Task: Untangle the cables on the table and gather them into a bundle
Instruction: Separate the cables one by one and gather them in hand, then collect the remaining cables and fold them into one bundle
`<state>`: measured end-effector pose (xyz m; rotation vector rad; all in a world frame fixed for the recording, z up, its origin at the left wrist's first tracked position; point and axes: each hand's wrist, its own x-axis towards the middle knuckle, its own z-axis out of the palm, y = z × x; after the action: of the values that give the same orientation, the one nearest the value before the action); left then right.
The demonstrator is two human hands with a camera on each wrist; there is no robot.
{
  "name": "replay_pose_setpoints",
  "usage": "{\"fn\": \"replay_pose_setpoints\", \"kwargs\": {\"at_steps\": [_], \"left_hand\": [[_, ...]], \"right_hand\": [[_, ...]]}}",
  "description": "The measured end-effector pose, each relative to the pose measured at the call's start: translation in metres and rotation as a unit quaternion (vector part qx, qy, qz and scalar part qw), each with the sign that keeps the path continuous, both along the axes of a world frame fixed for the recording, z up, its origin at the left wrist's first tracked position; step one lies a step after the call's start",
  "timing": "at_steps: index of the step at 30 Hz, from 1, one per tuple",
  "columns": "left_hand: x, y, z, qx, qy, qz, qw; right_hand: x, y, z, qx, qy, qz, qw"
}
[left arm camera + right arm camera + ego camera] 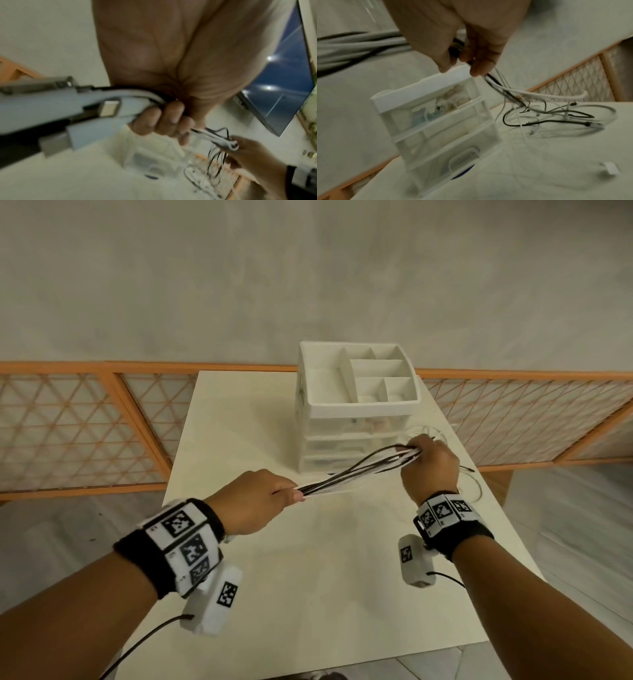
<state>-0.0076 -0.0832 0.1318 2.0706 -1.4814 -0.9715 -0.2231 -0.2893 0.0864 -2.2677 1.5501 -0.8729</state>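
Both hands are holding a bunch of black & white cables [356, 472] stretched in the air above the table [308, 559], mid-frame in head view. The left hand [253, 501] is gripping one end w/ fingers curled round the strands; in left wrist view the plug ends are sticking out at left of frame. The right hand [430, 465] is clutching the other end, fingers wrapped round it. In right wrist view the loose tails are hanging down & lying coiled on the table at right of frame. A white drawer organizer [356, 405] is standing just behind the cables.
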Motion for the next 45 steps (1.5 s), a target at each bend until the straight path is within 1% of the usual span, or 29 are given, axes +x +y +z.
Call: {"fn": "replay_pose_setpoints", "kwargs": {"at_steps": [1, 2, 3, 4, 5, 7, 9, 11, 12, 14, 16, 17, 19, 20, 22, 23, 24, 26, 28, 29, 30, 32, 33, 34, 36, 39, 41, 43, 45], "left_hand": [[-0.001, -0.002, -0.008, 0.003, -0.029, 0.024, 0.999], [-0.002, -0.003, -0.015, 0.002, -0.049, 0.047, 0.998], [-0.005, -0.004, -0.019, 0.0, -0.061, 0.06, 0.996], [-0.007, -0.005, -0.023, -0.004, -0.064, 0.06, 0.996], [-0.01, -0.006, -0.027, -0.009, -0.061, 0.05, 0.997], [-0.018, -0.009, -0.027, -0.017, -0.047, 0.02, 0.999], [-0.028, -0.012, -0.023, -0.031, -0.017, -0.003, 0.999], [-0.035, -0.015, -0.018, -0.041, 0.027, -0.018, 0.999], [-0.035, -0.013, -0.017, -0.037, 0.047, -0.024, 0.998], [-0.03, -0.008, -0.017, -0.023, 0.072, -0.026, 0.997], [-0.022, -0.003, -0.02, -0.012, 0.065, -0.018, 0.998], [-0.02, -0.002, -0.021, -0.009, 0.059, -0.014, 0.998], [-0.023, -0.004, -0.022, -0.001, 0.037, -0.02, 0.999], [-0.026, -0.006, -0.021, 0.003, 0.02, -0.031, 0.999], [-0.029, -0.009, -0.018, 0.003, -0.001, -0.056, 0.998], [-0.028, -0.009, -0.016, -0.005, 0.004, -0.061, 0.998], [-0.025, -0.01, -0.016, -0.018, 0.022, -0.056, 0.998], [-0.019, -0.008, -0.014, -0.058, 0.096, -0.003, 0.994], [-0.012, -0.005, -0.014, -0.088, 0.186, 0.078, 0.975], [-0.009, -0.005, -0.015, -0.091, 0.236, 0.121, 0.96], [-0.008, -0.005, -0.016, -0.092, 0.293, 0.16, 0.938], [-0.011, -0.005, -0.015, -0.086, 0.419, 0.213, 0.879], [-0.014, -0.006, -0.013, -0.076, 0.471, 0.218, 0.851], [-0.016, -0.007, -0.012, -0.069, 0.504, 0.214, 0.834], [-0.021, -0.01, -0.006, -0.077, 0.52, 0.209, 0.825], [-0.022, -0.014, 0.002, -0.101, 0.473, 0.226, 0.846], [-0.02, -0.015, 0.002, -0.103, 0.458, 0.222, 0.855], [-0.018, -0.016, 0.0, -0.103, 0.474, 0.232, 0.843], [-0.017, -0.016, -0.004, -0.101, 0.507, 0.259, 0.816]], "right_hand": [[0.002, 0.0, -0.003, 0.006, -0.013, 0.016, 1.0], [0.004, 0.002, -0.007, 0.065, 0.013, 0.045, 0.997], [0.006, 0.006, -0.012, 0.149, 0.083, 0.071, 0.983], [0.007, 0.015, -0.014, 0.219, 0.164, 0.094, 0.957], [0.009, 0.025, -0.014, 0.244, 0.217, 0.114, 0.938], [0.018, 0.055, -0.011, 0.177, 0.248, 0.17, 0.937], [0.033, 0.088, -0.004, 0.098, 0.22, 0.255, 0.937], [0.042, 0.105, -0.008, 0.091, 0.104, 0.325, 0.936], [0.042, 0.103, -0.011, 0.104, 0.034, 0.327, 0.939], [0.037, 0.087, -0.014, 0.152, -0.045, 0.26, 0.953], [0.029, 0.074, -0.011, 0.178, -0.02, 0.206, 0.962], [0.026, 0.073, -0.009, 0.17, 0.026, 0.205, 0.964], [0.029, 0.083, -0.007, 0.127, 0.113, 0.231, 0.958], [0.033, 0.092, -0.008, 0.104, 0.118, 0.26, 0.953], [0.042, 0.109, -0.004, 0.079, 0.089, 0.312, 0.943], [0.045, 0.111, -0.001, 0.09, 0.066, 0.324, 0.939], [0.047, 0.109, 0.001, 0.115, 0.031, 0.33, 0.936], [0.043, 0.1, 0.004, 0.186, -0.042, 0.324, 0.927], [0.035, 0.093, 0.009, 0.236, -0.097, 0.313, 0.915], [0.032, 0.091, 0.012, 0.258, -0.116, 0.316, 0.906], [0.03, 0.092, 0.015, 0.279, -0.134, 0.32, 0.895], [0.029, 0.093, 0.019, 0.313, -0.17, 0.326, 0.876], [0.03, 0.093, 0.021, 0.322, -0.187, 0.329, 0.868], [0.03, 0.093, 0.023, 0.33, -0.199, 0.333, 0.861], [0.03, 0.094, 0.027, 0.347, -0.225, 0.347, 0.842], [0.028, 0.096, 0.032, 0.372, -0.264, 0.366, 0.811], [0.029, 0.096, 0.032, 0.368, -0.277, 0.355, 0.813], [0.029, 0.094, 0.031, 0.369, -0.286, 0.326, 0.822], [0.029, 0.092, 0.028, 0.379, -0.297, 0.302, 0.823]]}}
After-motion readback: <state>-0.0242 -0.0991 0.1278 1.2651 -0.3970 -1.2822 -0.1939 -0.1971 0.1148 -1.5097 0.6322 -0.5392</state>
